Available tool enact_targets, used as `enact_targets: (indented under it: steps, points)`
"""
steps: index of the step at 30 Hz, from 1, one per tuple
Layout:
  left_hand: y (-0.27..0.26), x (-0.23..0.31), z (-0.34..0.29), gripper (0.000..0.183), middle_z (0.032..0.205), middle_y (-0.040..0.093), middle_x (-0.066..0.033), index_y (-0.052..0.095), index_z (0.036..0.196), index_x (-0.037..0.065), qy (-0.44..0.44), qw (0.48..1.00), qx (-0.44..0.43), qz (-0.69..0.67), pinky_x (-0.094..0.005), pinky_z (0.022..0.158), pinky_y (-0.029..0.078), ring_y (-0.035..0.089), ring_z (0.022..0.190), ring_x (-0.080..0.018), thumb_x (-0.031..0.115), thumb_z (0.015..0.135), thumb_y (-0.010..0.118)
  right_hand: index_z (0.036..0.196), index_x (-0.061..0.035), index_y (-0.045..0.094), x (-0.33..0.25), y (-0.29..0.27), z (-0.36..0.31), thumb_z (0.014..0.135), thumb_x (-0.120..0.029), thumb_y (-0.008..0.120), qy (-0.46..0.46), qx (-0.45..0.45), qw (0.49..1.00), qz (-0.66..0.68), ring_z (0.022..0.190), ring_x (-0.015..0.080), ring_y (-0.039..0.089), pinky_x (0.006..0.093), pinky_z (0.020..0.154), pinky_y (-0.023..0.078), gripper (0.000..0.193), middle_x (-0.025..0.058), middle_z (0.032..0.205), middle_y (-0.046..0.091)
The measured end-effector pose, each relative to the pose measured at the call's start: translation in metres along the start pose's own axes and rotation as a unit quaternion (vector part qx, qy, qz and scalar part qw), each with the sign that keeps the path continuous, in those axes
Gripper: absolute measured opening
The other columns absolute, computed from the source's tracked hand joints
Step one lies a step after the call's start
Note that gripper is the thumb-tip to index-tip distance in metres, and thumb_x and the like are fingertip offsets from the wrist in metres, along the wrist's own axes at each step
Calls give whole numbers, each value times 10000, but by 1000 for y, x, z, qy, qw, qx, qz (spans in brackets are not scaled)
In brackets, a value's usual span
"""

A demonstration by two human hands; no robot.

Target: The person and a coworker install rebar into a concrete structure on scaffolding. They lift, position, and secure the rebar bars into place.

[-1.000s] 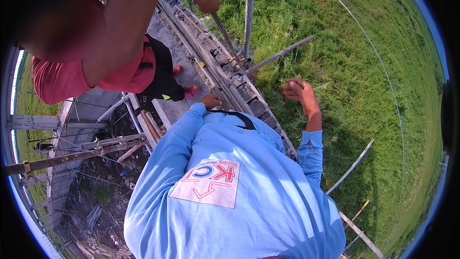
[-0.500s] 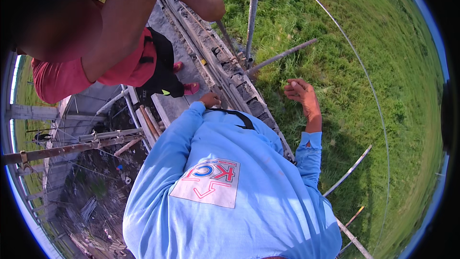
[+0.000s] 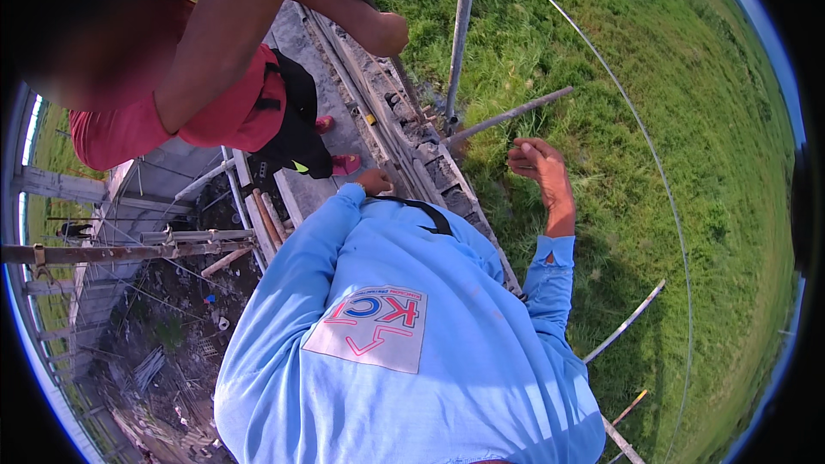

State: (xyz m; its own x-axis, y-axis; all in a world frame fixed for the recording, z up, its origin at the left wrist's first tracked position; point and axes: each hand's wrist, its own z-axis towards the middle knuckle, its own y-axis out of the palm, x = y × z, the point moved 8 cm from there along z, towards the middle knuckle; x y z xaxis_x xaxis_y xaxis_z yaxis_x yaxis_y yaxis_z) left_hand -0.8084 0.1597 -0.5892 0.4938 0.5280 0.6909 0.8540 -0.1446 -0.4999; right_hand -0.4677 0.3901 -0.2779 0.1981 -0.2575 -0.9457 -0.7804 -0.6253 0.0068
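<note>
Flanking one black strap [image 3: 441,222] are two hands [image 3: 375,181] [image 3: 546,174].

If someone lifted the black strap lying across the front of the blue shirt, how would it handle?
The black strap would probably be floppy, since it bends in a curve over the blue shirt. It looks thin and narrow, so likely light. Being flat, it seems unlikely to roll.

Left hand [image 3: 375,180] extends forward while right hand [image 3: 540,163] curls loosely.
</note>
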Motion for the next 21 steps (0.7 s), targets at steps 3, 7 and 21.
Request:
enact_targets:
  steps: [3,7,21]
  points:
    - [1,4,-3,329,897,745,-100,760,1058,5,22,1000,-1,22,-376,641,570,688,724,-189,272,867,786,1288,2,656,-1,2,2,1032,-299,629,-10,-15,1000,1,960,227,741,374,879,613,396,125,1071,744]
    - [2,4,-3,353,887,748,-112,763,1054,0,34,999,-1,21,-387,675,571,699,747,-203,292,856,783,1279,1,661,1,2,2,1041,-281,620,-15,-16,1000,16,955,225,743,373,865,620,371,130,1073,743]
    - [2,-9,-5,455,1071,774,-138,780,1134,84,-4,996,-32,82,-424,880,564,728,979,-284,400,809,753,1270,9,659,14,12,0,1016,-266,658,3,-22,998,57,898,235,746,380,835,633,374,143,1032,747]
